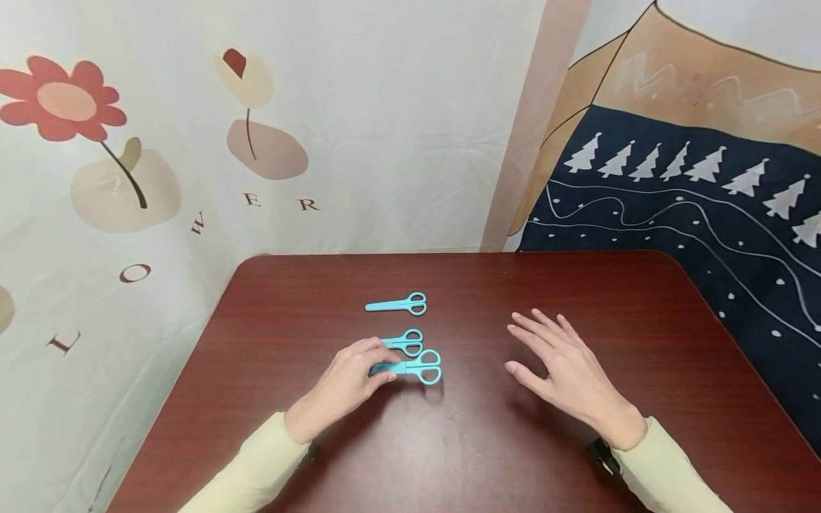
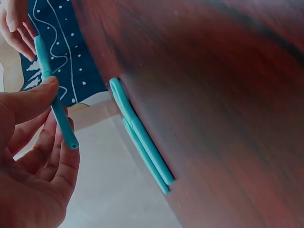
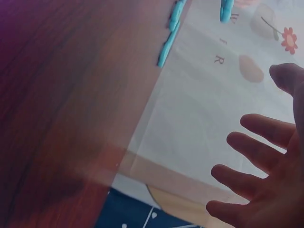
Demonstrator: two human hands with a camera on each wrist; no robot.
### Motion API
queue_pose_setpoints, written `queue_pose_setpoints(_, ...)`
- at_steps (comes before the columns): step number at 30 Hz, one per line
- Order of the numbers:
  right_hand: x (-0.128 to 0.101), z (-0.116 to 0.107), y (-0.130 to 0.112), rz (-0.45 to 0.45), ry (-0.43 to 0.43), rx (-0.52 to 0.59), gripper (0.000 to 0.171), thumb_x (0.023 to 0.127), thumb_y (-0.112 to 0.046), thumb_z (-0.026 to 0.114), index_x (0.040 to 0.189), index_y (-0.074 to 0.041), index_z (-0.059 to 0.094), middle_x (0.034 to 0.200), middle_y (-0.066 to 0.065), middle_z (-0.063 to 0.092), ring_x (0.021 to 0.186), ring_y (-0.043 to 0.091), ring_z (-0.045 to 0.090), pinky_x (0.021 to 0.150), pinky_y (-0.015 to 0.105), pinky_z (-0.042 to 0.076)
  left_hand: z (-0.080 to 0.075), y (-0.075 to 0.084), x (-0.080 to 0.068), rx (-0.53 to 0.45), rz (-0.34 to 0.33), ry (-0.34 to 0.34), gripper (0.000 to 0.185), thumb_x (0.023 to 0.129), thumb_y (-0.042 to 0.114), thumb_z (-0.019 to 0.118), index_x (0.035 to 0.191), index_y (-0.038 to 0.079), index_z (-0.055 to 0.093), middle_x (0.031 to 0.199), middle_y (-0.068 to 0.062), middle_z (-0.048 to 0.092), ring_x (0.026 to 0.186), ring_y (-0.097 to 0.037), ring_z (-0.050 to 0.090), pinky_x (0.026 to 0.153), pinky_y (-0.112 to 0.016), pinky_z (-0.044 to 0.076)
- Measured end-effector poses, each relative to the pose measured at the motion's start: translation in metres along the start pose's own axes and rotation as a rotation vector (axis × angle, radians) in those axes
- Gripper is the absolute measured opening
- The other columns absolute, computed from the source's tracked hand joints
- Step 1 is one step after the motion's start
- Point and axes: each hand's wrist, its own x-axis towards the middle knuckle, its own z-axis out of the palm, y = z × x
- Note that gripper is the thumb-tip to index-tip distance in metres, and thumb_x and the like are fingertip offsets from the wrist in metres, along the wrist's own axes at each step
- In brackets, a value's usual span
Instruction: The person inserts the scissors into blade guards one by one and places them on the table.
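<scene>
Three small teal scissors lie in a column on the dark red-brown table (image 1: 449, 442). My left hand (image 1: 383, 368) pinches the blade end of the nearest pair (image 1: 417, 369), its handle rings pointing right. In the left wrist view my thumb and fingers (image 2: 50, 88) clamp this pair (image 2: 56, 105). The middle pair (image 1: 405, 341) lies just beyond my knuckles, and the far pair (image 1: 395, 306) lies apart from it. Those two also show edge-on as scissors (image 2: 142, 142) on the table. My right hand (image 1: 545, 349) is open, fingers spread, low over the table to the right, holding nothing (image 3: 256, 171).
Printed cloth backdrops hang close behind the table: a flower pattern (image 1: 128, 178) on the left, a dark blue tree pattern (image 1: 693, 214) on the right. The table's rounded edge (image 1: 212, 320) runs along the left.
</scene>
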Motion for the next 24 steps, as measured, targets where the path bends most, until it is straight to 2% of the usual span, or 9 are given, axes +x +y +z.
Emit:
queue_pose_setpoints(8, -0.004, -0.012, 0.017, 0.081, -0.012, -0.021, 0.061, 0.092, -0.041, 0.075, 0.142, -0.009, 0.063, 0.152, 0.008, 0.055, 0.144, 0.037, 0.044, 0.121, 0.058, 0.025, -0.007, -0.01, -0.003, 0.043, -0.02, -0.032, 0.025, 0.075, 0.006, 0.093, 0.095, 0.013, 0.079, 0.088, 0.006, 0.064, 0.076, -0.013, 0.06, 0.067, -0.027, 0.051)
queue_pose_setpoints(15, -0.005, -0.019, 0.032, 0.155, -0.068, -0.034, 0.066, 0.095, -0.047, 0.072, 0.147, -0.009, 0.058, 0.157, 0.011, 0.048, 0.146, 0.04, 0.039, 0.116, 0.067, 0.027, -0.01, -0.013, -0.007, 0.094, -0.071, -0.128, 0.021, 0.078, 0.011, 0.091, 0.095, 0.015, 0.079, 0.088, 0.008, 0.063, 0.077, -0.01, 0.056, 0.064, -0.026, 0.048)
queue_pose_setpoints(24, -0.008, -0.022, 0.037, 0.154, -0.089, -0.063, 0.063, 0.094, -0.046, 0.073, 0.145, -0.009, 0.06, 0.158, 0.013, 0.047, 0.145, 0.043, 0.038, 0.113, 0.07, 0.027, -0.001, -0.014, -0.011, 0.092, -0.072, -0.183, 0.019, 0.079, 0.012, 0.091, 0.093, 0.015, 0.078, 0.09, 0.009, 0.065, 0.077, -0.011, 0.062, 0.065, -0.027, 0.052)
